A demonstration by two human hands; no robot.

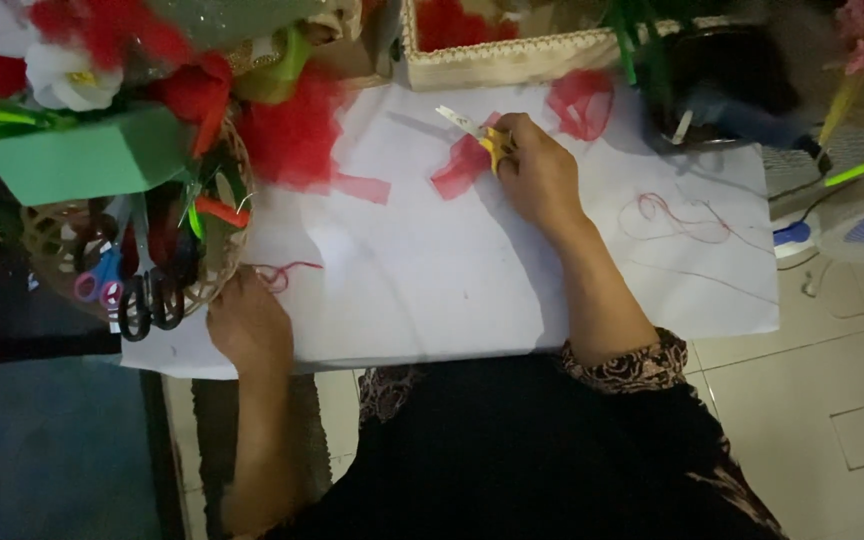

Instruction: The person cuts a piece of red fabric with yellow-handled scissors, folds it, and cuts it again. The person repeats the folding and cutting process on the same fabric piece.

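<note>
My right hand [537, 175] grips small yellow-handled scissors [477, 130] whose blades point up and left, over a piece of red net fabric [460, 170] lying on a white paper sheet [432, 270]. My left hand [247, 325] rests closed at the sheet's near left edge, beside a woven basket [217, 285], with a red thread [287, 272] just above it. Whether it pinches the thread cannot be told.
The basket holds black scissors [147, 300], blue-and-pink scissors [97, 280] and a green foam block [87, 160]. Red net bunches [297, 135], another red scrap [582, 100], loose red thread [682, 220], a lace-edged box [512, 55] and artificial flowers [67, 75] surround the sheet. Tiled floor lies at right.
</note>
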